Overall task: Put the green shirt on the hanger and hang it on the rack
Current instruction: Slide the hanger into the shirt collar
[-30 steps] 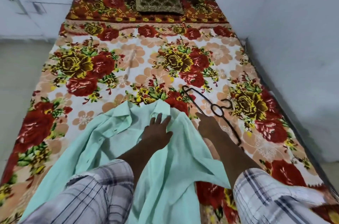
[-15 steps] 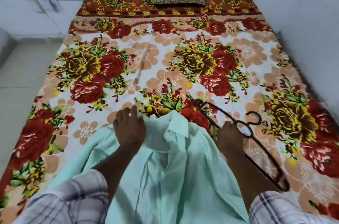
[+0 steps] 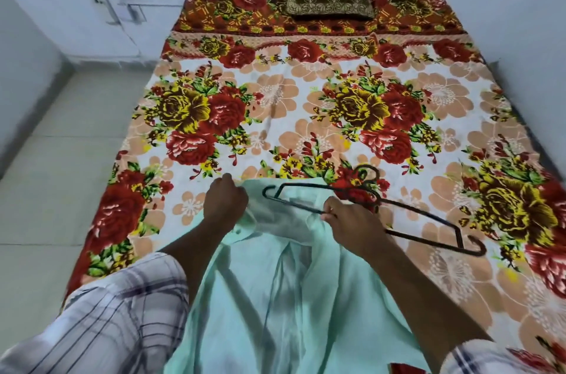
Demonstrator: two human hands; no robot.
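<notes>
Our left hand (image 3: 225, 200) clenches the collar edge of the shirt (image 3: 275, 297), which lies spread on the bed (image 3: 306, 97) in front of us. Our right hand (image 3: 346, 220) pinches the lower bar of the hanger (image 3: 370, 194), whose left tip hovers over the collar. We judge threading is just beginning. Next, that tip must slide inside a shoulder. We see no rack.
</notes>
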